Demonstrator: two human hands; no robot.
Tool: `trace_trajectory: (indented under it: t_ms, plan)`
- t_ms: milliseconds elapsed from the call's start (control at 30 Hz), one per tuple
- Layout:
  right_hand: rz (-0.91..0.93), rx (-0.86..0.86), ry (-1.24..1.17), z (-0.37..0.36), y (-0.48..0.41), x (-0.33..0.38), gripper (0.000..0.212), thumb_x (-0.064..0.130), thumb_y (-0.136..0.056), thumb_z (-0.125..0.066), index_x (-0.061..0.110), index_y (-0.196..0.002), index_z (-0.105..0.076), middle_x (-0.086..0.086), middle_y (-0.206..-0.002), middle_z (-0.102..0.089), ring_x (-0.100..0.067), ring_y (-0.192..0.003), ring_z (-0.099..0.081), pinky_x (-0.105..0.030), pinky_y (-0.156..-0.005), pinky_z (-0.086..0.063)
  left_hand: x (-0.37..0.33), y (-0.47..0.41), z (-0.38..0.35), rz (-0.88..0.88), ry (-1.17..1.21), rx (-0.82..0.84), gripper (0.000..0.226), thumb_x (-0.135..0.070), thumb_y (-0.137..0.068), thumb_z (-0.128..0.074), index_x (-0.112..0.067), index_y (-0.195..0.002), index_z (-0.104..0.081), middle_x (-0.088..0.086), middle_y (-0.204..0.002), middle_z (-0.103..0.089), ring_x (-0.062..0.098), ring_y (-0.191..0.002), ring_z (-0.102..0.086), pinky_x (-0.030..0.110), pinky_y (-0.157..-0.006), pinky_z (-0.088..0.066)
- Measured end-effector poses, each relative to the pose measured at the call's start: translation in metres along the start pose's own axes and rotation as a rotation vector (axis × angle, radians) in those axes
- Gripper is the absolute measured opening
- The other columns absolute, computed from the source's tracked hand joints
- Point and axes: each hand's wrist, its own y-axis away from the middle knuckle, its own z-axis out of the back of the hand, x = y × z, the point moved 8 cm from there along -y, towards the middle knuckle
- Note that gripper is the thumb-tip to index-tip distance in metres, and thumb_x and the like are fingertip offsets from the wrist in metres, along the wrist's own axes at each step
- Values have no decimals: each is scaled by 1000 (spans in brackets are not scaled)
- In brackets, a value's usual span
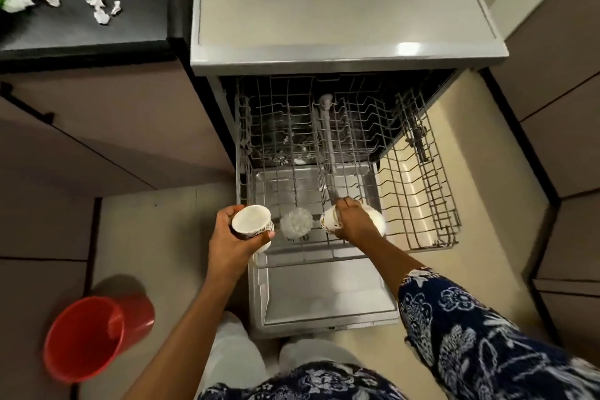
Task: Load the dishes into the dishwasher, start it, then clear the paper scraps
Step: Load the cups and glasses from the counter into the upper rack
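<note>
A grey dishwasher (347, 10) stands open in a kitchen, seen from above by the person loading it. Its door (324, 295) lies folded down flat towards the person, and a wire rack (422, 204) is pulled out over it, its right side reaching past the door's edge.

A red bucket (97, 334) sits on the pale floor to the left of the door.

The left hand (227, 237) is at the rack's front left corner. Its fingers curl round a cup (251, 221) that is plain white inside and dark-patterned outside, with the mouth tilted up towards the camera.

The right hand (354, 221) reaches down into the front of the rack, fingers closed over a second white cup (328, 221) with a patterned rim, which lies tipped on its side. More white crockery shows just past the hand's right side; whether it is a separate piece cannot be told.

A clear ribbed glass (296, 224) stands in the rack between the two hands, touched by neither.

Torn white paper scraps (100, 10) lie scattered on a black counter (130, 26) at the upper left, well apart from both hands.
</note>
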Motion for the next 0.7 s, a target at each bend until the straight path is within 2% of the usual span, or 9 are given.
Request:
trace_trajectory:
  t_ms: [133, 200, 300, 367, 467, 567, 700]
  plan:
    - [-5, 49, 28, -10, -6, -4, 73, 27, -76, -74, 9, -136, -37, -12, -135, -44, -27, -123, -42, -38, -104, -35, 6, 1, 0, 8, -11, 2, 77, -26, -53, -93, -27, -116, -48, -9, -110, -59, 13, -103, -58, 36, -89, -52]
    - [-7, 61, 39, -15, -8, -5, 73, 30, -76, -74, 10, -136, -37, -11, -135, -44, -27, -124, -42, -38, -104, -36, 6, 3, -2, 8, -13, 5, 79, -30, -51, -93, -29, -116, -47, -9, -111, -59, 13, -104, -58, 35, -89, -52]
    - [8, 61, 52, -21, -8, -3, 74, 31, -76, -74, 10, -137, -37, -10, -137, -43, -26, -124, -43, -40, -102, -38, 6, 7, -4, 4, -15, 1, 75, -24, -56, -91, -28, -116, -47, -9, -111, -57, 13, -105, -57, 33, -88, -52]
    - [16, 17, 42, -21, -4, -1, 71, 30, -77, -73, 11, -136, -38, -9, -136, -43, -26, -124, -42, -39, -101, -39, 6, 9, -4, -1, -5, 6, 77, -31, -52, -91, -30, -115, -47, -9, -111, -57, 11, -105, -57, 33, -89, -52]
    - [13, -140, -11, -16, 4, -1, 66, 27, -76, -74, 11, -132, -42, -8, -130, -46, -24, -120, -41, -33, -97, -40, 6, 12, -3, 0, 13, 6, 77, -43, -45, -91, -40, -108, -47, -8, -112, -58, 12, -105, -58, 34, -89, -52]
    - [57, -240, 16, -14, 12, 1, 58, 23, -78, -73, 10, -128, -46, -9, -126, -49, -24, -115, -45, -33, -95, -41, 3, 11, -3, -23, -3, 2, 70, -29, -54, -91, -41, -106, -46, -9, -112, -57, 13, -105, -57, 35, -90, -52]
    - [154, -195, 123, -19, 9, 10, 55, 12, -79, -70, 13, -129, -47, -8, -131, -48, -24, -118, -45, -35, -97, -42, 1, 10, -4, -41, -9, 11, 69, -23, -57, -90, -39, -107, -46, -12, -110, -56, 12, -105, -56, 31, -87, -52]
